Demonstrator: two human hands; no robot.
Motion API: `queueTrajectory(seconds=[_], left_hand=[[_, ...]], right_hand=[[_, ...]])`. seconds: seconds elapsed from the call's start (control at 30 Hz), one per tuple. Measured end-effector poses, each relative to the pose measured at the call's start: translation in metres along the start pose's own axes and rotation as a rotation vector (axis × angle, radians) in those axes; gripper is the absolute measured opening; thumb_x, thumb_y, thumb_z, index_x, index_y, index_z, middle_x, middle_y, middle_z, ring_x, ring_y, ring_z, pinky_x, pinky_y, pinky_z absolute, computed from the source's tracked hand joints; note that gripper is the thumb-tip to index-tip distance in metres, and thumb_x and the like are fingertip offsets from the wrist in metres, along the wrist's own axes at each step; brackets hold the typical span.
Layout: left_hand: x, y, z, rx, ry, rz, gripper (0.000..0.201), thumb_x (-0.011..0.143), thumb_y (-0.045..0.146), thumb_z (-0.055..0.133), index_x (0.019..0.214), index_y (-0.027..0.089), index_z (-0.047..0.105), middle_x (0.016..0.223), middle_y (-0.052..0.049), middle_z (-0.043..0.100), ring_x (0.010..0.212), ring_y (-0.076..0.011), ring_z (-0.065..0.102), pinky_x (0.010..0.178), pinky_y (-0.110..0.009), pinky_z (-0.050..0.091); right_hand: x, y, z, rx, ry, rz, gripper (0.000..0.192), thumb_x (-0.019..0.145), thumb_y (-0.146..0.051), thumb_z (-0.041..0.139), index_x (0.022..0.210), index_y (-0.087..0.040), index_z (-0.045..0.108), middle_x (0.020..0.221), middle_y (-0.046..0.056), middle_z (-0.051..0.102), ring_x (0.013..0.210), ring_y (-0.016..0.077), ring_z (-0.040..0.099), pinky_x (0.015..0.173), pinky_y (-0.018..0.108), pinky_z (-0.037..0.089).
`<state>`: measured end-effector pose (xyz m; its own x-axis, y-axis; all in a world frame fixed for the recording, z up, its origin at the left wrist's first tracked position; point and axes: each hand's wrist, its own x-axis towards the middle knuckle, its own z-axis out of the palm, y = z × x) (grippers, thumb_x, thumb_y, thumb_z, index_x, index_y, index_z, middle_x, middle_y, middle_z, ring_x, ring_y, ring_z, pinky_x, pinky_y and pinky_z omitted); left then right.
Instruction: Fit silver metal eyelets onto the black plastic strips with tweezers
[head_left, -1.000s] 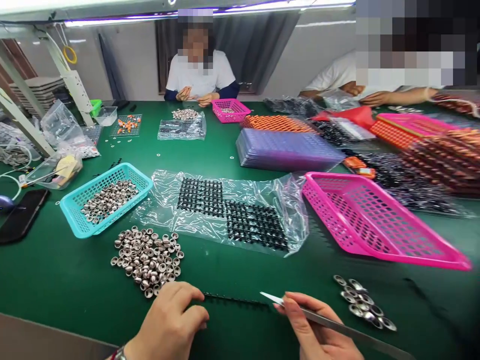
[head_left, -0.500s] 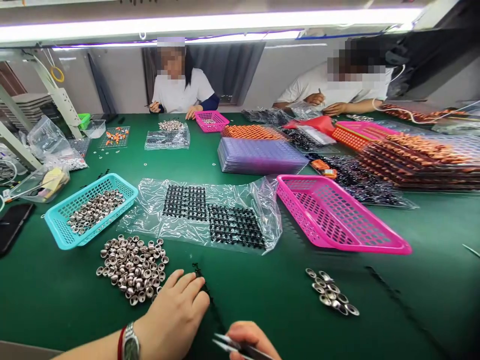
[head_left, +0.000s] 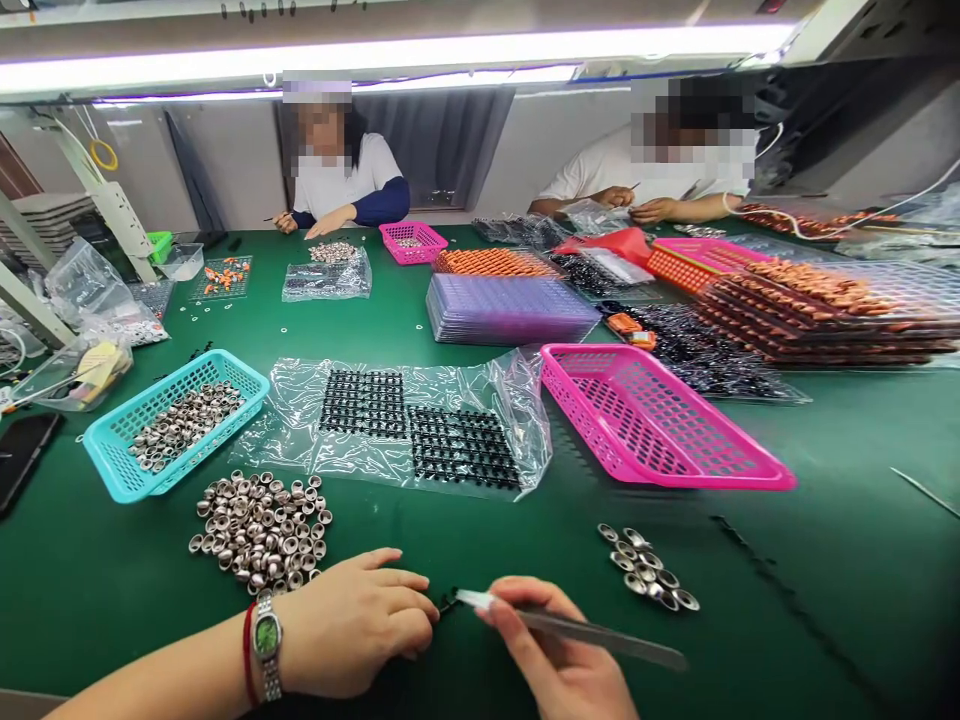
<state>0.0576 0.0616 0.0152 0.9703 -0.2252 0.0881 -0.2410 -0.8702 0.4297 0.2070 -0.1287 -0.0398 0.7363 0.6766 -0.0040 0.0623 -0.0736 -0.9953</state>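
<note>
My left hand (head_left: 367, 625), with a watch (head_left: 267, 640) and a red cord at its wrist, is closed low over the table. A short end of a thin black strip (head_left: 448, 603) sticks out past its fingertips; the rest lies hidden under the hand. My right hand (head_left: 559, 640) pinches metal tweezers (head_left: 600, 632), whose pale tips meet the strip's exposed end. Beside my left hand is a heap of silver ring-like metal pieces (head_left: 262, 530). Several flatter silver pieces (head_left: 649, 570) lie to the right of my right hand, near another long black strip (head_left: 787, 590).
A turquoise basket (head_left: 105, 470) holds more silver pieces. A clear plastic bag (head_left: 292, 440) carries two black grids (head_left: 465, 447), beside a pink basket (head_left: 712, 475). Farther back stand stacked clear trays (head_left: 517, 310) and orange-loaded trays (head_left: 817, 320). Two people sit across the table.
My right hand has risen with the tweezers, bringing their tips to the black strip. My left hand has turned, its fingers now pointing right. The view has shifted slightly.
</note>
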Motion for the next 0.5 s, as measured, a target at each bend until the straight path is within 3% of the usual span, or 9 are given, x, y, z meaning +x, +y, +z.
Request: queueTrajectory(seconds=[0.07, 0.17, 0.3, 0.5], left_hand=[[-0.001, 0.004, 0.003, 0.052, 0.051, 0.008, 0.01, 0.099, 0.013, 0.061, 0.103, 0.021, 0.064, 0.125, -0.003, 0.078, 0.129, -0.0201, 0.067, 0.123, -0.039, 0.038], [-0.001, 0.01, 0.01, 0.134, 0.117, 0.016, 0.011, 0.098, 0.013, 0.06, 0.106, 0.02, 0.064, 0.129, -0.007, 0.077, 0.123, -0.0205, 0.069, 0.117, -0.036, 0.043], [-0.001, 0.012, 0.019, 0.21, 0.13, 0.05, 0.009, 0.098, 0.016, 0.06, 0.106, 0.019, 0.065, 0.134, -0.009, 0.075, 0.121, -0.0213, 0.069, 0.112, -0.036, 0.045], [-0.001, 0.014, 0.02, 0.289, 0.169, 0.077, 0.011, 0.102, 0.018, 0.056, 0.099, 0.018, 0.066, 0.128, -0.008, 0.077, 0.115, -0.0214, 0.07, 0.108, -0.036, 0.046]], right_hand=[[0.008, -0.004, -0.004, -0.061, 0.095, 0.077, 0.037, 0.081, -0.058, 0.08, 0.089, -0.023, 0.071, 0.074, 0.003, 0.073, 0.063, 0.0187, 0.072, 0.058, 0.024, 0.059], [0.008, -0.006, 0.005, -0.101, 0.2, 0.068, 0.043, 0.08, -0.066, 0.077, 0.087, -0.023, 0.07, 0.072, 0.0, 0.07, 0.06, 0.0168, 0.066, 0.056, 0.024, 0.055], [0.002, -0.007, 0.013, -0.187, 0.17, 0.033, 0.044, 0.085, -0.067, 0.071, 0.084, -0.024, 0.069, 0.072, 0.0, 0.069, 0.061, 0.0163, 0.064, 0.056, 0.025, 0.052], [0.003, -0.004, 0.006, -0.299, 0.132, -0.021, 0.042, 0.089, -0.066, 0.067, 0.084, -0.025, 0.069, 0.073, -0.001, 0.071, 0.064, 0.0157, 0.069, 0.06, 0.023, 0.054]])
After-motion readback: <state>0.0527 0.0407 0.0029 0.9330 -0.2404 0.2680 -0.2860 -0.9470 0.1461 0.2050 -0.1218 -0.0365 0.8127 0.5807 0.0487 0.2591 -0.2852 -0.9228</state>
